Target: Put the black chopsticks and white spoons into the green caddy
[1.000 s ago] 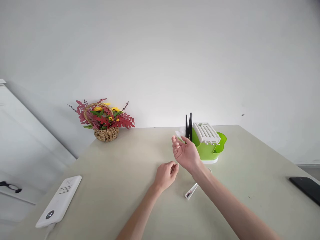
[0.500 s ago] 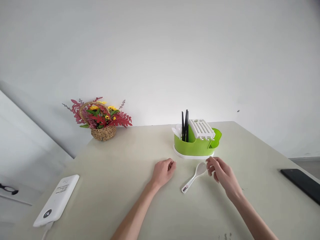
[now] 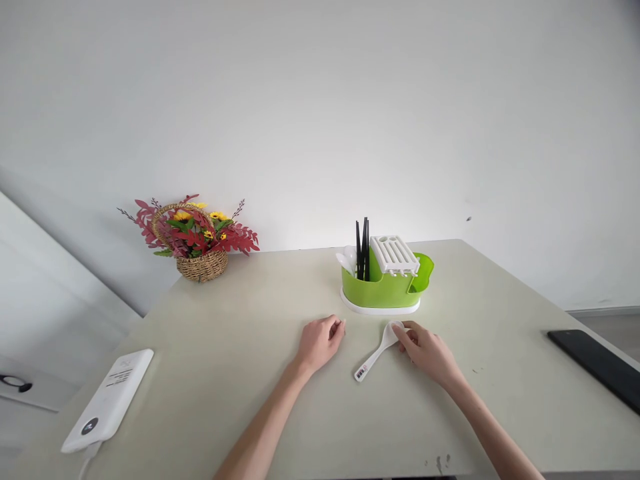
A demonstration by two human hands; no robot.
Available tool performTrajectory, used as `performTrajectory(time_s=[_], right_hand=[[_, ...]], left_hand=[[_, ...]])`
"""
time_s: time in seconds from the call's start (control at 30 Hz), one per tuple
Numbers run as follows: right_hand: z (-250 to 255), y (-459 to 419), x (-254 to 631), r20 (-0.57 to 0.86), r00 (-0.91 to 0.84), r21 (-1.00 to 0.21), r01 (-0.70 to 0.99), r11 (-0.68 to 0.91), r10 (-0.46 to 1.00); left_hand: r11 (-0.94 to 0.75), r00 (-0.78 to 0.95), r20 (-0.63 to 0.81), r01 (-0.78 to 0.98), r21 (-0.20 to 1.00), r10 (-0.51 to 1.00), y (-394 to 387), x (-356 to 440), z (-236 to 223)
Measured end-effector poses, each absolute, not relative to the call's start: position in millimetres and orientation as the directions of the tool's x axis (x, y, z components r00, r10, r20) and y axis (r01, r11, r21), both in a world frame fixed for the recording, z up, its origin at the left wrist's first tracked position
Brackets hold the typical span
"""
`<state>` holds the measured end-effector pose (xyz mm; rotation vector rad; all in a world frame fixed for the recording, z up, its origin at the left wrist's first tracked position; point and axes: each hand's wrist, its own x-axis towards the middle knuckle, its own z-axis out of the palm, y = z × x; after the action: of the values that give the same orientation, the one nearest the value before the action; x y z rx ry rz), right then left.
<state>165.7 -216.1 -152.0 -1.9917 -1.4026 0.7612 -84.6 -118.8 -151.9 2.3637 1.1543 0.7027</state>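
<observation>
A white spoon (image 3: 376, 355) lies on the table, its handle with a printed label pointing toward me and to the left. My right hand (image 3: 427, 351) pinches the far, bowl end, thumb at the bowl and fingers curled round its rim. To the left of the spoon, my left hand (image 3: 320, 343) rests on the table with its fingers curled in and nothing visible in them. Beyond both hands stands a green cutlery holder (image 3: 380, 292) on a white base. Black chopsticks (image 3: 363, 252) and white spoons (image 3: 347, 260) stand in its left compartment.
A white slotted rack (image 3: 395, 255) tops the holder. At the back left sits a wicker basket (image 3: 203, 267) of artificial flowers. A white power bank (image 3: 107, 400) with a cable lies at the left, and a black phone (image 3: 595, 367) at the right edge of the table (image 3: 240, 320).
My right hand has closed from beside the spoon onto its bowl. My left hand stays curled on the table. The whole view has shifted slightly.
</observation>
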Motion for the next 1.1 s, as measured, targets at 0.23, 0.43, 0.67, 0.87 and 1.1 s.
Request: performTrajectory(time_s=[0.23,0.43,0.67,0.87,1.1], right_hand=[[-164,-212,162,-0.095,0.336,-0.751,0.594,-0.289,0.937],[-167,-216,161,-0.069,0.295,-0.832,0.509,-0.218,0.953],[-119,-222,156,0.114,0.289,-0.96,0.28,0.029,0.951],[-34,-218,152,0.513,0.455,-0.775,0.611,0.164,0.728],[6,-189,158,0.803,0.368,-0.493,0.853,0.174,0.469]], left_hand=[[-0.575,0.532,0.257,0.608,0.547,0.807,-119,-84,-151],[-0.572,0.533,0.251,0.611,0.547,0.808,-119,-84,-152],[-0.571,0.534,0.243,0.62,0.538,0.81,-119,-83,-151],[-0.588,0.537,0.267,0.615,0.525,0.8,-118,-84,-154],[-0.597,0.538,0.283,0.606,0.526,0.794,-119,-83,-154]])
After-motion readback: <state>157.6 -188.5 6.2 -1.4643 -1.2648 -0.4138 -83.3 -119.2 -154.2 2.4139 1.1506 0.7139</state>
